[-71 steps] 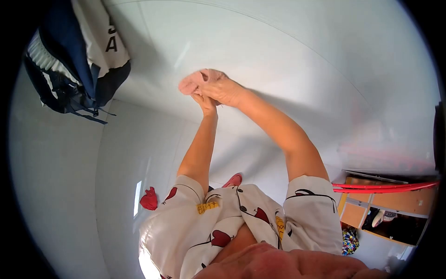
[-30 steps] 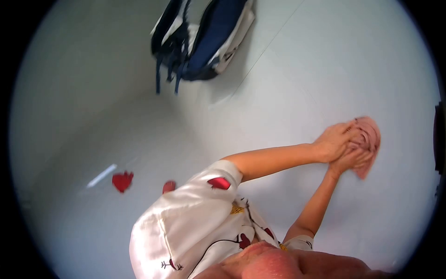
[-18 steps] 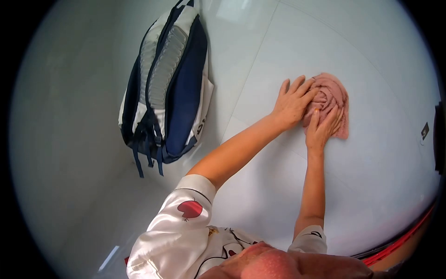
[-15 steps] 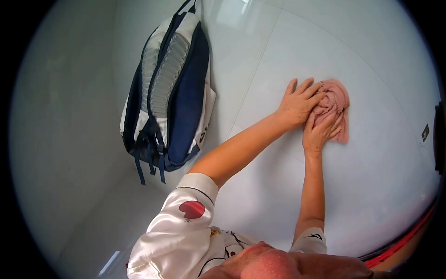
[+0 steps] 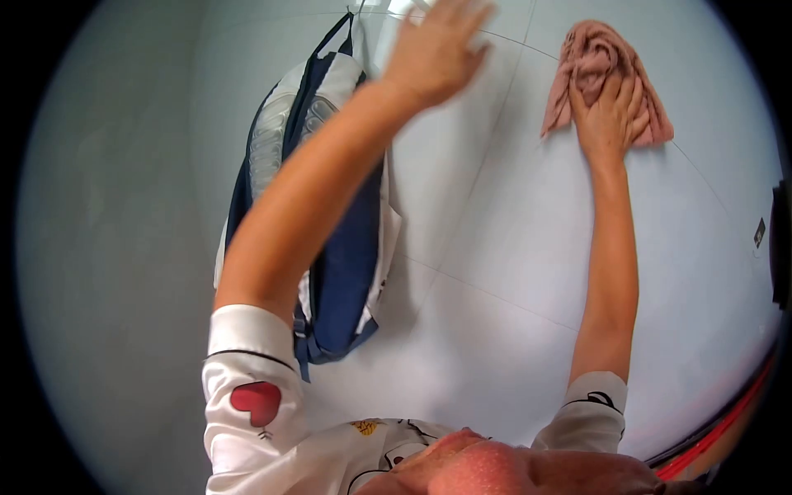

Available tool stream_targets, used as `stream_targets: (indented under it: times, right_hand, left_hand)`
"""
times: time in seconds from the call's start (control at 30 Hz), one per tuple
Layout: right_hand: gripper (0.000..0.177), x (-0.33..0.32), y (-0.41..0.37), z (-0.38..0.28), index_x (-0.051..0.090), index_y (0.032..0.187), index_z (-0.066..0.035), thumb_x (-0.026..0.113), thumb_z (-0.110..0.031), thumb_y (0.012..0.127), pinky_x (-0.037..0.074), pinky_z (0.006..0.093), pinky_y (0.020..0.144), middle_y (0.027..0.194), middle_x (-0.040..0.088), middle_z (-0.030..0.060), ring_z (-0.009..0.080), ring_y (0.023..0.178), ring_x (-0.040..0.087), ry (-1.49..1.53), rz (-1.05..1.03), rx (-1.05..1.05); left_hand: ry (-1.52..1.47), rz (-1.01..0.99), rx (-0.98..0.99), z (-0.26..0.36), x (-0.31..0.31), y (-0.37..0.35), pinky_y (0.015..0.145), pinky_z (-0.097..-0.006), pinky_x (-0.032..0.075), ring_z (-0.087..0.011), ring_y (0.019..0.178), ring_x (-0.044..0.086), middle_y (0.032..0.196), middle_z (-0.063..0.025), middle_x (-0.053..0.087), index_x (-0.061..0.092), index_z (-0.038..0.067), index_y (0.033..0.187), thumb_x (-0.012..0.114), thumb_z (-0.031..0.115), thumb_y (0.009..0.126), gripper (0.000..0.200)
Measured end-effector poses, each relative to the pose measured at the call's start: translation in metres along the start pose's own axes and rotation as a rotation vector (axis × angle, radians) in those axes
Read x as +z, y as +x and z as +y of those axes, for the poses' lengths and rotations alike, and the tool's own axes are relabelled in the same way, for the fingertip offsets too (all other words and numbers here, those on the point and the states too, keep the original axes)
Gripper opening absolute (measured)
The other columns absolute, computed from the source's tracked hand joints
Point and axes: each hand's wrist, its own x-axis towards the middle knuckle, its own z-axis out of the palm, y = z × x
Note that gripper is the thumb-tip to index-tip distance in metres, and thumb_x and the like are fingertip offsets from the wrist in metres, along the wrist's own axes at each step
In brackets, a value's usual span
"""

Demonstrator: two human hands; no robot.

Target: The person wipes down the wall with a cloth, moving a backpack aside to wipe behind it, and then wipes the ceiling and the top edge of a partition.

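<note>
My right hand (image 5: 610, 117) presses on a crumpled pink cloth (image 5: 596, 64), holding it against the white tiled wall at the upper right. The fingers are bent into the folds, and the cloth's lower corners hang out on both sides of the hand. At the top, my left hand (image 5: 437, 51) is raised with fingers apart and nothing in it, slightly blurred. It is nearest to the top of a navy and white backpack (image 5: 351, 247), and my left forearm crosses in front of that bag, hiding part of its straps.
The backpack hangs by its top loop (image 5: 337, 33) from a hook on the tiled wall (image 5: 495, 247). A grey wall (image 5: 107, 206) meets it at the left. On the right are a small dark label (image 5: 759, 233) and a red edge (image 5: 726, 429) lower down.
My left hand has let go of the cloth and swung left and up toward the backpack's top. My right hand has moved up with the cloth, which now hangs more spread out.
</note>
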Motion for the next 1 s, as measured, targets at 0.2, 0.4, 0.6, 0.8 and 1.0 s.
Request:
stream_targets:
  times: [0.2, 0.4, 0.6, 0.8, 1.0]
  right_hand:
    - [0.084, 0.042, 0.036, -0.024, 0.047, 0.138, -0.001, 0.049, -0.07, 0.09, 0.017, 0.0636, 0.11, 0.148, 0.041, 0.0207, 0.0387, 0.146, 0.025, -0.171, -0.034, 0.252]
    - [0.096, 0.082, 0.061, -0.057, 0.042, 0.142, 0.004, 0.042, -0.076, 0.088, 0.012, 0.0625, 0.113, 0.152, 0.035, 0.0246, 0.0389, 0.148, 0.018, -0.156, -0.052, 0.533]
    - [0.093, 0.156, 0.081, -0.051, 0.043, 0.143, -0.002, 0.043, -0.076, 0.087, 0.014, 0.0614, 0.113, 0.152, 0.036, 0.0244, 0.0393, 0.147, 0.022, -0.214, 0.0, 0.676]
    - [0.089, 0.179, 0.134, -0.139, 0.036, 0.15, -0.001, 0.047, -0.067, 0.092, 0.014, 0.0568, 0.119, 0.156, 0.034, 0.0244, 0.0401, 0.148, 0.024, -0.154, -0.114, 0.722]
    - [0.084, 0.237, 0.199, -0.234, 0.038, 0.15, -0.006, 0.055, -0.061, 0.089, 0.012, 0.0561, 0.12, 0.158, 0.033, 0.02, 0.0371, 0.149, 0.023, 0.165, -0.193, 0.359]
  left_hand:
    - [0.107, 0.05, -0.19, -0.189, -0.054, -0.005, 0.117, -0.0498, 0.029, -0.0403, 0.14, 0.036, 0.149, -0.0224, 0.042, 0.045, 0.0, 0.143, 0.051, 0.036, 0.097, 0.059]
    - [0.159, 0.015, -0.07, -0.312, -0.014, -0.073, 0.113, -0.0589, 0.028, -0.0334, 0.145, 0.032, 0.158, -0.0096, 0.036, 0.04, 0.016, 0.151, 0.047, 0.04, 0.1, 0.057]
    - [0.395, -0.105, -0.141, -0.309, 0.016, -0.109, 0.123, -0.0533, 0.009, -0.0289, 0.154, 0.013, 0.166, -0.0081, 0.02, 0.028, 0.02, 0.158, 0.025, 0.049, 0.104, 0.062]
    - [0.402, -0.124, -0.132, -0.301, 0.031, -0.116, 0.124, -0.0513, 0.004, -0.0268, 0.154, 0.013, 0.165, -0.0074, 0.022, 0.029, 0.019, 0.158, 0.025, 0.049, 0.103, 0.063]
    - [0.383, -0.211, -0.184, -0.288, 0.029, -0.107, 0.124, -0.0506, 0.005, -0.0269, 0.153, 0.015, 0.164, -0.0069, 0.025, 0.032, 0.02, 0.157, 0.031, 0.046, 0.102, 0.061]
